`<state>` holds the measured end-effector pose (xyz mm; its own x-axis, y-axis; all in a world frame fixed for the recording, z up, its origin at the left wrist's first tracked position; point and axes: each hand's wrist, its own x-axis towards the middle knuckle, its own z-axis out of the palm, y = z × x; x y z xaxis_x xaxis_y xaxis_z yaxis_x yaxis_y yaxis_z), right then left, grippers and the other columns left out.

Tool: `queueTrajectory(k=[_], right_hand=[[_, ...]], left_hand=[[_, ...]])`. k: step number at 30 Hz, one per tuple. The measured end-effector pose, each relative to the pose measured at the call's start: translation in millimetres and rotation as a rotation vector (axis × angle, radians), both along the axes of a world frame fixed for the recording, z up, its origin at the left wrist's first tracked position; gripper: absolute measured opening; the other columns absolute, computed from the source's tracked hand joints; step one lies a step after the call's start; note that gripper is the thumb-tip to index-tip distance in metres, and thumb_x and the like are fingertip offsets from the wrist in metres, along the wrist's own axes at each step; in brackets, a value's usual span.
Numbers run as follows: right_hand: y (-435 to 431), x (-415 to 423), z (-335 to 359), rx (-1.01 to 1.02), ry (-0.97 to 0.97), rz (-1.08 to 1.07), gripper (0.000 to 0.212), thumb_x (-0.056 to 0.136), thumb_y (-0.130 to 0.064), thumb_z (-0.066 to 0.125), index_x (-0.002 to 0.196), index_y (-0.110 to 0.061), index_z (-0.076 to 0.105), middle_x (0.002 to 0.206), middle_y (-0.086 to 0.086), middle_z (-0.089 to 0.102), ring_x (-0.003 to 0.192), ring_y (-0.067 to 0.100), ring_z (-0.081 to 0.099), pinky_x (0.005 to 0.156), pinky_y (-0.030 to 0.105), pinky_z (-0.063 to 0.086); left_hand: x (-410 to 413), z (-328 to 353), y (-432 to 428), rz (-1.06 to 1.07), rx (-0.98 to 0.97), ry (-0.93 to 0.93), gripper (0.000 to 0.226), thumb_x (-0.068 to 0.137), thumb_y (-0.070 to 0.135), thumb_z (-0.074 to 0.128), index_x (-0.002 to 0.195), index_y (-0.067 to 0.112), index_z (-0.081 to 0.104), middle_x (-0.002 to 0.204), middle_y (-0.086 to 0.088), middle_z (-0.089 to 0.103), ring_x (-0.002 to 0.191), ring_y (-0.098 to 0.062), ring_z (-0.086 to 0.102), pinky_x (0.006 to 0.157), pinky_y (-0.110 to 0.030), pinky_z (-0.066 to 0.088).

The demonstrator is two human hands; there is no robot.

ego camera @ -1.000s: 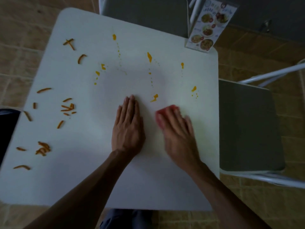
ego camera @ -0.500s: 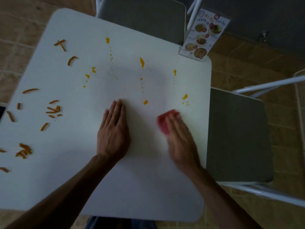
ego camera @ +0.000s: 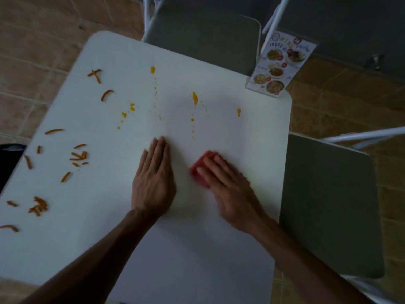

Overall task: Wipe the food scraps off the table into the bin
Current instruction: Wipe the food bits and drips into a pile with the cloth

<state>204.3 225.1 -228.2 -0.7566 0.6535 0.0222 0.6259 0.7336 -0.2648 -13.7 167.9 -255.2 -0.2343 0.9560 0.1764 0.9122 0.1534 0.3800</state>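
On the white table (ego camera: 92,233), two hands lie flat. The left hand (ego camera: 153,181) is open, palm down, with its fingers close together, and it holds nothing. The right hand (ego camera: 228,185) is open too and presses down on a red cloth (ego camera: 200,170). Only a bit of the cloth peeks out by the fingertips. This hand looks blurry.

Orange food sticks (ego camera: 77,157) lie all over the left part of the table, well apart from both hands. Yellow sauce spots (ego camera: 194,98) sit further up the table, past the hands. A dark shape (ego camera: 9,159) sits past the left edge. It may be the bin, but I cannot tell.

The sticks look small, light and dry. I think a soft push will make them slide or roll, so a slow sweep should keep them from jumping off the table. They may snap, but that does not matter. The sauce looks wet and sticky, so it may smear and need a harder rub.

The cloth looks soft and floppy. It is best held flat under the palm and fingers, so it does not bunch up.

A menu card (ego camera: 281,64) stands at the far corner, and gray chairs (ego camera: 328,205) wait beside the table.
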Motion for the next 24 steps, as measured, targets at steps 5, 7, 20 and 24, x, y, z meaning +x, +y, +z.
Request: queueTrajectory(k=[5,7,20,24], right_hand=[[46,-29,-10,0.005,0.066,-0.566,0.059,0.099,-0.025,0.029,0.156,-0.015,0.036,0.166,0.01,0.029,0.156,0.031,0.02,0.125,0.049,0.025],[30,-55,-11,0.006,0.087,-0.539,0.059,0.099,-0.027,0.028,0.157,-0.018,0.036,0.167,0.008,0.028,0.157,0.032,0.018,0.126,0.048,0.022],[140,-35,-1,-0.025,0.017,-0.679,0.058,0.103,-0.017,0.039,0.159,-0.021,0.028,0.17,0.005,0.019,0.158,0.028,0.012,0.128,0.048,0.017],[117,-81,-9,0.01,0.078,-0.325,0.057,0.098,-0.019,0.037,0.156,-0.015,0.038,0.165,0.012,0.031,0.155,0.037,0.022,0.126,0.05,0.023]], left_hand=[[2,1,-1,0.022,-0.005,0.008,0.057,0.091,0.007,0.043,0.146,-0.007,0.044,0.157,-0.021,0.037,0.148,-0.034,0.032,0.121,-0.048,0.028],[2,1,-2,0.022,-0.006,0.003,0.057,0.089,0.005,0.047,0.146,-0.006,0.045,0.157,-0.02,0.037,0.148,-0.033,0.032,0.12,-0.048,0.028],[-1,1,0,0.024,-0.021,-0.045,0.058,0.091,0.008,0.05,0.147,-0.004,0.044,0.159,-0.019,0.035,0.149,-0.032,0.032,0.12,-0.05,0.029],[0,2,-2,0.026,-0.025,-0.049,0.058,0.092,0.008,0.051,0.148,-0.003,0.043,0.16,-0.018,0.034,0.15,-0.031,0.03,0.12,-0.05,0.03]])
